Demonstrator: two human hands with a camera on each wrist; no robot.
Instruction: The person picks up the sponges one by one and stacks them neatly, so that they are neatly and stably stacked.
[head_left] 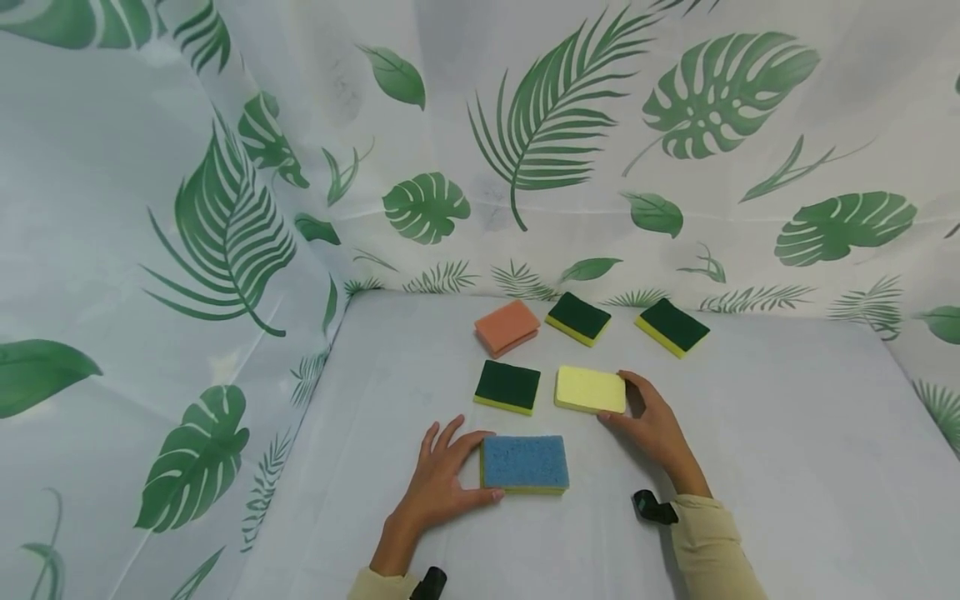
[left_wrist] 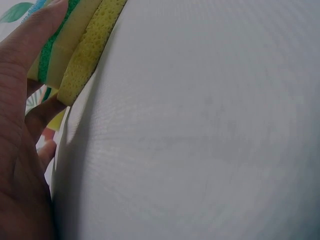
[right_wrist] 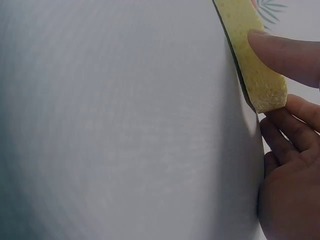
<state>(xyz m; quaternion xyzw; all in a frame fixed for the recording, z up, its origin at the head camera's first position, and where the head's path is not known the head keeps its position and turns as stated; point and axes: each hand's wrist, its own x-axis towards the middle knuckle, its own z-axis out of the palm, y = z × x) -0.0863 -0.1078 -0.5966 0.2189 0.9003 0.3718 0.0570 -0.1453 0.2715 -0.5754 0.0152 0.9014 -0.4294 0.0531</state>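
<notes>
My left hand [head_left: 442, 482] pinches the left end of a blue-topped sponge [head_left: 525, 461], thumb on the near edge and index finger at the far corner. In the left wrist view, yellow, cream and green layers [left_wrist: 56, 47] show under the blue, like sponges stacked; how many cannot be told. My right hand [head_left: 658, 423] holds the right end of a yellow sponge [head_left: 588, 388] between thumb and fingers. This one lies yellow side up, with a thin dark layer [right_wrist: 239, 67] underneath in the right wrist view. Both sponges are at the table surface.
A green-topped sponge [head_left: 507, 385] lies left of the yellow one. Farther back are an orange sponge [head_left: 507, 327], seemingly two layers, and two more green-topped sponges [head_left: 579, 317]. A white cloth covers the table [head_left: 787, 433]; leaf-printed sheeting [head_left: 450, 108] rises behind and at the left.
</notes>
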